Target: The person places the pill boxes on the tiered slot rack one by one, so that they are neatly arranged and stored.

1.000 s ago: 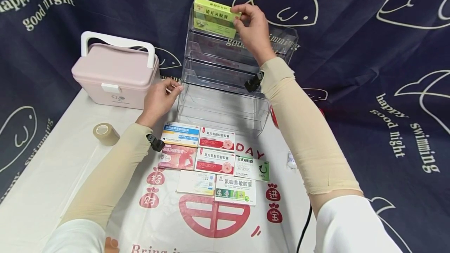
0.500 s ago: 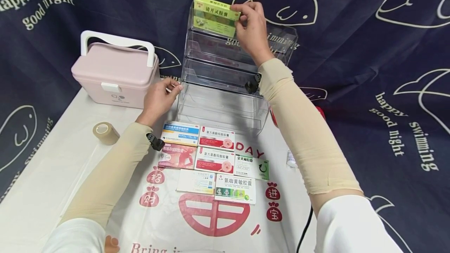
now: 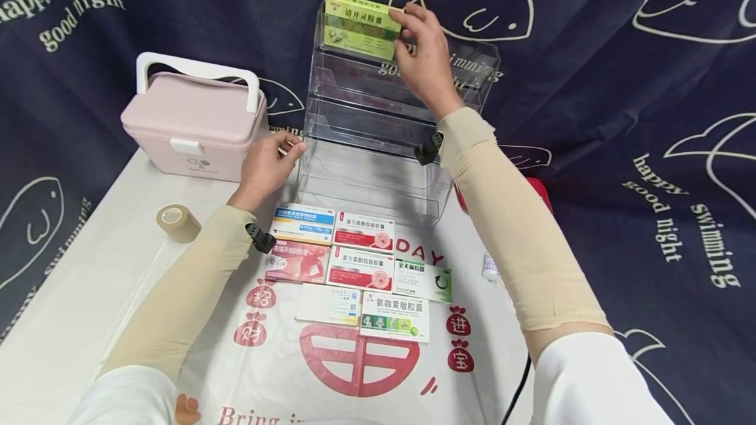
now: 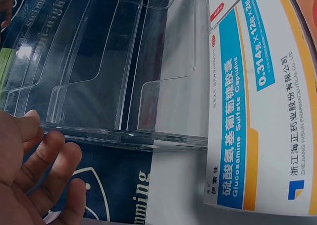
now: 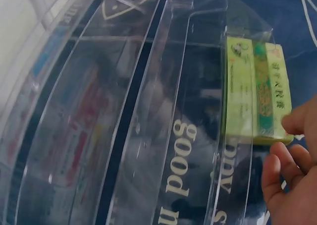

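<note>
We see the green box (image 3: 359, 26) on edge, label outward, in the top tier of the clear rack (image 3: 369, 130), far left.

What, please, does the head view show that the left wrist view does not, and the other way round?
Only the head view shows the tape roll and the curved-arrow box. Only the left wrist view shows a readable maker's name on the blue-striped box. Both show that box, the clear rack and the left hand.
</note>
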Available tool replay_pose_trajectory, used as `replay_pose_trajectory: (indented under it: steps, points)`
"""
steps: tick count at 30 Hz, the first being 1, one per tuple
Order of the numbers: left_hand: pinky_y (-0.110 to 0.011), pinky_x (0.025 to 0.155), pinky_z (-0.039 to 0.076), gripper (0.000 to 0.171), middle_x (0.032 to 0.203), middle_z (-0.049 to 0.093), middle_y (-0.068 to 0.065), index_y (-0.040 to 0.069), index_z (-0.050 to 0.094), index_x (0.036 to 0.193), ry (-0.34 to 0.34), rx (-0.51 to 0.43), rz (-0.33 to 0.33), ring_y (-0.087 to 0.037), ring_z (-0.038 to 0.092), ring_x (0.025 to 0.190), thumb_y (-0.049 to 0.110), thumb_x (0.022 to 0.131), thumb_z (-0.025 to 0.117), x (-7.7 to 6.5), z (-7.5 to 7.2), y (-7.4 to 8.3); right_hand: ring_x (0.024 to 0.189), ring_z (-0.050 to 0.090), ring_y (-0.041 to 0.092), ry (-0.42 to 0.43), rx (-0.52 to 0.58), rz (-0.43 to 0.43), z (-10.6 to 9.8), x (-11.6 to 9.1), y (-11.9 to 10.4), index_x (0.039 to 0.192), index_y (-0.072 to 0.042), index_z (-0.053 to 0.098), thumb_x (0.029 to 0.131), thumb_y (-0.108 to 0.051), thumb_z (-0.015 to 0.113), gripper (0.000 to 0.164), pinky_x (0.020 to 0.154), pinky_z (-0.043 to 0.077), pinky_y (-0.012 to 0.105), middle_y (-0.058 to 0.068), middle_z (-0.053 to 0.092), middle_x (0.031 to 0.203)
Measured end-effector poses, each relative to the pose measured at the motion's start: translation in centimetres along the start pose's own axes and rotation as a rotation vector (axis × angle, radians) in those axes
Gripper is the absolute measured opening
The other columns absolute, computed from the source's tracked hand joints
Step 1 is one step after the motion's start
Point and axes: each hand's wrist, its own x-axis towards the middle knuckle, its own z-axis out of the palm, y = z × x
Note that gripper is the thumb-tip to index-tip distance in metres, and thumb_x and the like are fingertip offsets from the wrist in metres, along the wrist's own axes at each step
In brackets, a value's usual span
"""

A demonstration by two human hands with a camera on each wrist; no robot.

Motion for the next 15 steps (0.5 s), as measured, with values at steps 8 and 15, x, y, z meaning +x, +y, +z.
replay_pose_trajectory:
  steps: [8,15]
  points:
    - [-0.042,0.071,0.047,0.029,0.095,0.069,-0.008,0.01,0.07,0.109,-0.019,-0.005,0.006,-0.026,0.065,0.085,0.037,0.101,0.066,0.0,0.5,0.1,0.102,0.062,0.02,0.138,0.418,-0.04,-2.1,-7.2,-2.3,0.125,0.005,0.065,0.096,0.003,0.064,0.029,0.08,0.052,0.03,0.013,0.056,0.134]
    - [-0.042,0.072,0.045,0.028,0.095,0.069,-0.008,0.01,0.069,0.109,-0.004,0.006,0.016,-0.026,0.064,0.084,0.036,0.101,0.065,0.0,0.1,0.1,0.1,0.064,0.02,0.033,0.557,0.023,-4.1,-15.9,-1.7,0.123,0.013,0.061,0.094,0.009,0.065,0.03,0.085,0.05,0.03,0.017,0.062,0.125]
